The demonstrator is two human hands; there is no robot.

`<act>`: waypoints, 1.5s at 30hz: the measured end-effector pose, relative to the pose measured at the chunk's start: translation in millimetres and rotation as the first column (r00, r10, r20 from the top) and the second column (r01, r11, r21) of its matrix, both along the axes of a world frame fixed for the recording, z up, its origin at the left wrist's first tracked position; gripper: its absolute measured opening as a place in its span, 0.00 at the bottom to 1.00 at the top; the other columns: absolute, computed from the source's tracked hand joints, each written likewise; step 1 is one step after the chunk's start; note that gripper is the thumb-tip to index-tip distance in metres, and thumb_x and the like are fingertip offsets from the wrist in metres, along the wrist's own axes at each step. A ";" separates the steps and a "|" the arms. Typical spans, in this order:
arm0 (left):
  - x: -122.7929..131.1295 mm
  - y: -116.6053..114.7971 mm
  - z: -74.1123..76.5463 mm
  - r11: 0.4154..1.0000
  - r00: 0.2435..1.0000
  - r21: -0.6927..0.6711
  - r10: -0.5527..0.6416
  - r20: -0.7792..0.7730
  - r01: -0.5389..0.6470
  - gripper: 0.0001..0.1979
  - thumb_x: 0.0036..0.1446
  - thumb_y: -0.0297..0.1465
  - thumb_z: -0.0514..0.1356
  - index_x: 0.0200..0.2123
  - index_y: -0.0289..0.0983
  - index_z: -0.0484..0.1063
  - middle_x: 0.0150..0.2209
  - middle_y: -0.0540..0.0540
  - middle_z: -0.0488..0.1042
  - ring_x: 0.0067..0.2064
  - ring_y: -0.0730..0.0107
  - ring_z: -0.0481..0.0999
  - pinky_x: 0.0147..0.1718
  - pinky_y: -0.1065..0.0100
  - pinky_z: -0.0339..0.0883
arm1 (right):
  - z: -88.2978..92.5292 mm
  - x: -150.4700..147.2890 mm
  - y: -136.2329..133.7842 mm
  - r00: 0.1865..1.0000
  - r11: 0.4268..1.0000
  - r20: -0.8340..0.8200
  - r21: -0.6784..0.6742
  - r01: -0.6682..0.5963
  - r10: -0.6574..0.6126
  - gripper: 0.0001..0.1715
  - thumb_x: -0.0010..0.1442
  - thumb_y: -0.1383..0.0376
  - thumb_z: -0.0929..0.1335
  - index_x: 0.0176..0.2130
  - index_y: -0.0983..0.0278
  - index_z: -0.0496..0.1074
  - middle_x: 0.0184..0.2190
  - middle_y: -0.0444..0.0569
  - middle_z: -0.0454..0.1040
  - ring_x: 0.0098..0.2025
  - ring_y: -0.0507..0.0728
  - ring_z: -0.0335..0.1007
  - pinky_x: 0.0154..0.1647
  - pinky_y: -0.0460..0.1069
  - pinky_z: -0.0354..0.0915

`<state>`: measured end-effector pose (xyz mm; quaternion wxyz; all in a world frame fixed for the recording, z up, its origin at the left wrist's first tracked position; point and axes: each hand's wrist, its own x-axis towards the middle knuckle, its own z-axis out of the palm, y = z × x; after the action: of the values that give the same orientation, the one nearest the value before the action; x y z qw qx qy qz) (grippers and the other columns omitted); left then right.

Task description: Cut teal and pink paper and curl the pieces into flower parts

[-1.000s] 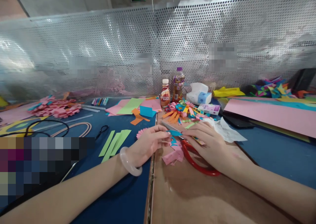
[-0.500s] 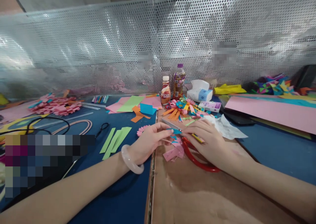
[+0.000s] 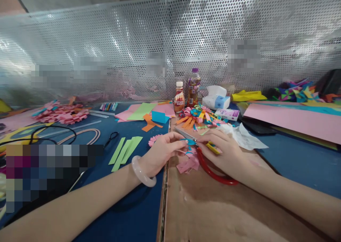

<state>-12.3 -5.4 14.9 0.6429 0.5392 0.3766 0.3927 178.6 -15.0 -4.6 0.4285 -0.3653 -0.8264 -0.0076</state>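
In the head view, our left hand [image 3: 162,151] pinches a blue paper piece [image 3: 189,141] between closed fingertips, over the far edge of the brown board [image 3: 213,213]. Our right hand [image 3: 226,153] grips the red-handled scissors [image 3: 213,172], whose blades touch the paper, with pink scraps [image 3: 186,165] just near.

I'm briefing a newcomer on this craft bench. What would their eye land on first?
Dead centre, the left hand pinches a teal paper piece while the right hand holds red-handled scissors to it, over the brown board. Just behind lies a bright heap of paper flowers, and a perforated metal screen fills the background.
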 end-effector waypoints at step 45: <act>-0.5 -1.8 -0.8 0.997 0.996 0.052 -0.054 -0.078 0.058 0.07 0.50 0.31 0.61 0.32 0.34 0.67 0.30 0.49 0.70 0.31 0.74 0.70 0.32 0.69 0.64 | 13.9 -1.2 -4.2 0.999 0.901 -0.042 -0.433 -0.032 0.016 0.10 0.57 0.69 0.61 0.34 0.63 0.70 0.32 0.45 0.73 0.35 0.53 0.67 0.38 0.48 0.62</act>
<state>-12.7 -7.2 14.0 0.6241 0.5813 0.3746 0.3637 177.4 -19.2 9.4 0.3521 -0.4413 -0.8037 0.1881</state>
